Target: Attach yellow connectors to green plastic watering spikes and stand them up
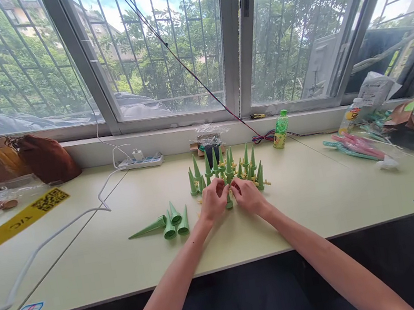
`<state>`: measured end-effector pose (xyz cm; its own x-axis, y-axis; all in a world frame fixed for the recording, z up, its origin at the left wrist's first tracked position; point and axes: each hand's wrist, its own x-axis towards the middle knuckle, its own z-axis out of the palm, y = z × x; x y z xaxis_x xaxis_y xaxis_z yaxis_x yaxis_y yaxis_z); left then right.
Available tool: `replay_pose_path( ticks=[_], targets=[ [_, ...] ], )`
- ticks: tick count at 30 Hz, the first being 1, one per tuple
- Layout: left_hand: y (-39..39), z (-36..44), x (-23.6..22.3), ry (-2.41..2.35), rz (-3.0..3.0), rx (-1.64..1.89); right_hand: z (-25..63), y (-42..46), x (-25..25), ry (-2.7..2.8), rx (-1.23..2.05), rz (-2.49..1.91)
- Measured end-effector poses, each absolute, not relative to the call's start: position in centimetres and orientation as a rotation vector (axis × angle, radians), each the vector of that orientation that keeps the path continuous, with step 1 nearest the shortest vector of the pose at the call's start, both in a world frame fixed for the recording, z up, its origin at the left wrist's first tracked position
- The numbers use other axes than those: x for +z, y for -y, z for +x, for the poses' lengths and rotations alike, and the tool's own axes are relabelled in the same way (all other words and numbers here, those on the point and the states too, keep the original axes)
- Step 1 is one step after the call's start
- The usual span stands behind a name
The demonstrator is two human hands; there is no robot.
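Note:
My left hand (214, 201) and my right hand (249, 196) meet at mid-table, fingertips pinched together around the upper part of one green plant watering spike (229, 204). Its lower end shows below the fingers, close to the tabletop; the fingers hide the rest. Just behind my hands stands a cluster of similar green spikes (207, 165), points up, many with small yellow valve pieces (268, 182) sticking out at the side. To the left of my left hand are several loose green cones (169, 230), one lying on its side, with no yellow pieces visible on them.
A power strip (144, 160) with a white cable lies at the back left. Behind the cluster stands a small open box (195, 149), and a green-capped bottle (280, 131) is to its right. Plastic bags (358, 147) and clutter lie far right; a brown pouch (46, 157) sits far left.

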<state>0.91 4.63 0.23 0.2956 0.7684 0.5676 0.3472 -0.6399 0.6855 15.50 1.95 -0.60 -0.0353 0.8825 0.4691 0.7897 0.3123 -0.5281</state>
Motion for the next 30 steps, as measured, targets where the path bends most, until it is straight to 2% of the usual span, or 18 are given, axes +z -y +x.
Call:
replay_pose_path(
  ticks=[19, 30],
  targets=[
    [-5.3, 0.7, 0.0, -1.023, 2.098, 1.134, 15.5, -1.9, -0.2, 1.708, 0.191, -1.38],
    [-4.9, 0.6, 0.7, -1.056, 1.9, 1.323, 15.1, -1.2, 0.7, 1.644, 0.224, -1.29]
  ],
)
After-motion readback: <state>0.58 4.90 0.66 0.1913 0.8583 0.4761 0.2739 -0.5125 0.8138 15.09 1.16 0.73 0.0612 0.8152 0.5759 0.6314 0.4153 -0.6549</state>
